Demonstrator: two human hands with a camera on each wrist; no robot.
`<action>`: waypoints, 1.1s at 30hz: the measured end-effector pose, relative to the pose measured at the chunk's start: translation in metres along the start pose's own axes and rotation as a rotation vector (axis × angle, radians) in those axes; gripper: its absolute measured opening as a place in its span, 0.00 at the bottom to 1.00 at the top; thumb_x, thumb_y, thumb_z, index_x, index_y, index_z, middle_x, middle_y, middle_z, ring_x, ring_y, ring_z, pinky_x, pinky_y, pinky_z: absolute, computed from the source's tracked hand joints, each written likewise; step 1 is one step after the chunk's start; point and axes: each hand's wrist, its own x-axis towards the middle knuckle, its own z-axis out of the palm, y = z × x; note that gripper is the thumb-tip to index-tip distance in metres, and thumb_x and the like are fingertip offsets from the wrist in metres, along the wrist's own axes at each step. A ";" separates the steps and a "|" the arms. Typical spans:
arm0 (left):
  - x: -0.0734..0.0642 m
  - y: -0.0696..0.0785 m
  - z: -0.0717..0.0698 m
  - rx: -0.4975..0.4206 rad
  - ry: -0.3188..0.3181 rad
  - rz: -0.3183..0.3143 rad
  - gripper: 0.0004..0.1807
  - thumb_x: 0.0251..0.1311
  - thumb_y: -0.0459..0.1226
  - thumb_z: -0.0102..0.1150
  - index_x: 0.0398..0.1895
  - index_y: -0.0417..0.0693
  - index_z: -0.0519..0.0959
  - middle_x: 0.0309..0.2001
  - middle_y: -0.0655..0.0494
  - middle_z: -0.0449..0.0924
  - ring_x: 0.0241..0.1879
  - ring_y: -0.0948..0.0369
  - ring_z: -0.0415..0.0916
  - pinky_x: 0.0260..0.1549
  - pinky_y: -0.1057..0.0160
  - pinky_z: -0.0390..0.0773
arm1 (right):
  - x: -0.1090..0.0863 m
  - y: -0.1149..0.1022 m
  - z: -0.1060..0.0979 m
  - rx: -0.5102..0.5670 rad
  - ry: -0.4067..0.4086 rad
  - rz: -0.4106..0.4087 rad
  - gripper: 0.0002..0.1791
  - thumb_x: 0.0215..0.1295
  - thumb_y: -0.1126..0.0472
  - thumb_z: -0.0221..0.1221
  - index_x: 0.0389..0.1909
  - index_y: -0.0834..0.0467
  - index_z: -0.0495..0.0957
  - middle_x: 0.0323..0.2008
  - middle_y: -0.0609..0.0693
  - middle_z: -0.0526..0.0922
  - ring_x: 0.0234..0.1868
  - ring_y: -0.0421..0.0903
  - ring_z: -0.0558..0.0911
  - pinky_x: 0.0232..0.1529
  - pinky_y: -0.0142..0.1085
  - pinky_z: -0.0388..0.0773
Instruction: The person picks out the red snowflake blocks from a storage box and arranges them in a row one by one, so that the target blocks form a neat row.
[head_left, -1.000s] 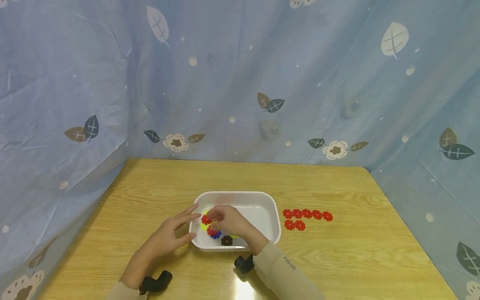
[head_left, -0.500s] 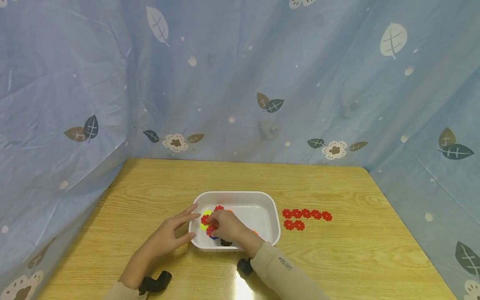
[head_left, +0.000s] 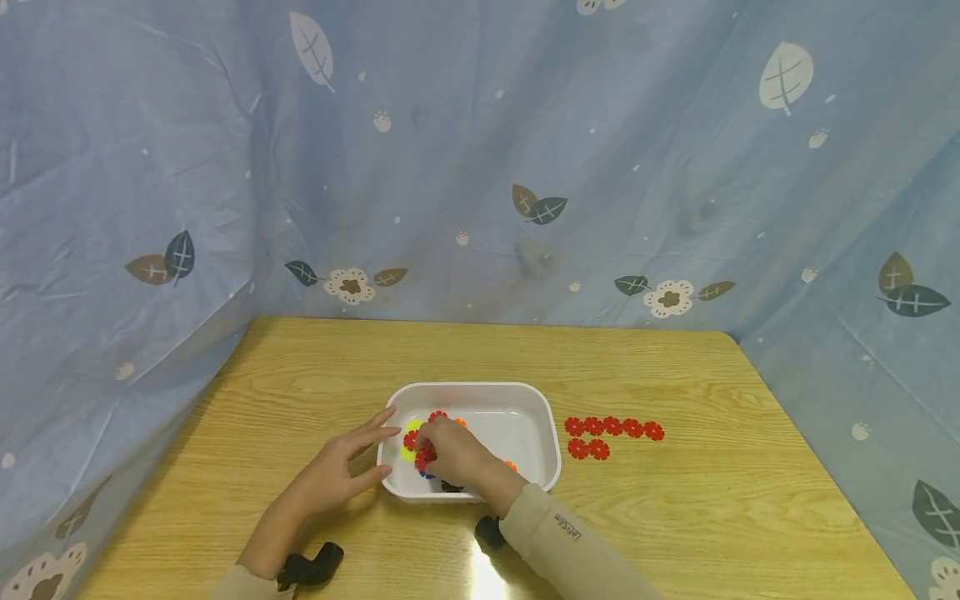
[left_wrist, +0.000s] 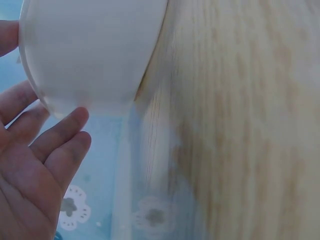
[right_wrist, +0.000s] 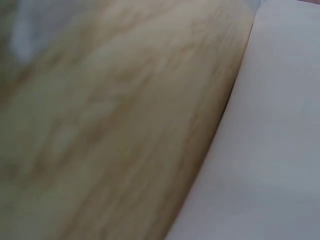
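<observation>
A white plastic tray (head_left: 517,433) stands on the table, with small notched snowflake discs mostly at its left end. My left hand (head_left: 333,473) touches the tray's left rim with its fingers spread; in the left wrist view this hand (left_wrist: 30,165) lies beside the tray's white wall (left_wrist: 95,55). My right hand (head_left: 459,454) reaches into the tray, fingers bent down, and pinches a red snowflake disc (head_left: 423,460) near its thumb. Another red disc (head_left: 411,440) lies over yellow discs (head_left: 415,425) just left of the fingers. The hand partly hides blue and black discs.
Right of the tray, several red snowflake discs (head_left: 612,426) lie in a row, with a pair of red discs (head_left: 588,449) below it. Patterned blue cloth (head_left: 465,167) hangs behind and beside the wooden table (head_left: 675,517). The right wrist view shows only table and tray wall (right_wrist: 270,130).
My right hand has moved slightly and its fingers have closed in by the red disc, uncovering red and orange discs behind and to its right. My left hand stays at the rim.
</observation>
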 end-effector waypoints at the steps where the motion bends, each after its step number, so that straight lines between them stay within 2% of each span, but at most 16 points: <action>1: 0.000 0.000 0.000 -0.001 -0.001 0.000 0.26 0.58 0.41 0.63 0.62 0.49 0.73 0.71 0.52 0.59 0.68 0.50 0.61 0.61 0.53 0.70 | 0.000 0.000 0.000 -0.001 0.001 0.000 0.11 0.51 0.64 0.69 0.35 0.53 0.79 0.31 0.41 0.75 0.33 0.36 0.70 0.36 0.25 0.73; 5: 0.000 0.001 -0.001 -0.003 -0.003 0.001 0.26 0.59 0.41 0.63 0.62 0.48 0.73 0.71 0.52 0.59 0.68 0.50 0.61 0.61 0.52 0.71 | -0.001 -0.001 -0.003 0.032 0.005 0.005 0.12 0.52 0.67 0.67 0.36 0.54 0.79 0.33 0.42 0.79 0.34 0.36 0.72 0.39 0.26 0.74; 13: 0.000 0.002 -0.001 0.008 0.001 -0.012 0.26 0.58 0.41 0.63 0.62 0.49 0.73 0.71 0.53 0.59 0.68 0.50 0.61 0.61 0.43 0.68 | -0.004 0.001 -0.009 0.286 0.032 0.049 0.11 0.53 0.73 0.63 0.35 0.56 0.81 0.32 0.44 0.82 0.34 0.36 0.77 0.38 0.26 0.77; 20: -0.001 0.001 0.000 0.003 0.001 -0.010 0.26 0.59 0.41 0.62 0.62 0.48 0.73 0.72 0.53 0.59 0.68 0.49 0.60 0.60 0.43 0.69 | -0.005 0.004 -0.013 0.462 0.082 0.074 0.13 0.54 0.74 0.59 0.37 0.58 0.83 0.31 0.46 0.81 0.33 0.38 0.77 0.39 0.28 0.77; 28: 0.000 0.001 0.002 -0.010 -0.018 -0.010 0.26 0.60 0.41 0.61 0.62 0.48 0.72 0.72 0.53 0.57 0.68 0.48 0.59 0.60 0.44 0.70 | -0.012 0.012 -0.019 0.657 0.085 0.055 0.13 0.52 0.74 0.60 0.40 0.63 0.82 0.34 0.53 0.83 0.34 0.41 0.78 0.37 0.29 0.79; 33: 0.000 0.003 0.000 -0.019 -0.011 -0.018 0.26 0.59 0.40 0.62 0.62 0.47 0.73 0.72 0.52 0.57 0.68 0.48 0.59 0.60 0.44 0.69 | -0.023 0.016 -0.030 0.713 0.100 0.040 0.13 0.55 0.73 0.60 0.42 0.64 0.81 0.38 0.56 0.83 0.36 0.42 0.79 0.37 0.26 0.78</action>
